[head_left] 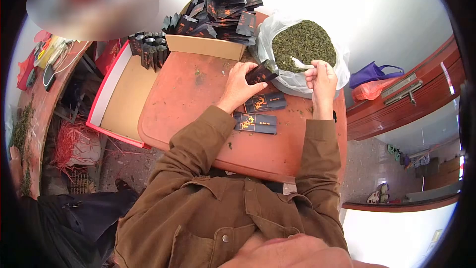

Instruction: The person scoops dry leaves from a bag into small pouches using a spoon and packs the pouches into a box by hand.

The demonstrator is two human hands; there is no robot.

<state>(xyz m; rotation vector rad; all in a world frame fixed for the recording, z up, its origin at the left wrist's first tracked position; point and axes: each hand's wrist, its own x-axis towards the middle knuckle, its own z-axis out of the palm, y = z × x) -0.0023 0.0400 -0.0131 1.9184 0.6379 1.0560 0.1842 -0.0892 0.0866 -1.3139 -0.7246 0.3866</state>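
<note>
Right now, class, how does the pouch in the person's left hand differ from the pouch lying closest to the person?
The held pouch is tilted in the left hand, whereas the nearest pouch lies flat on the reddish table. The left hand covers part of the held pouch, but the nearest pouch shows large orange characters. Both are dark.
</note>
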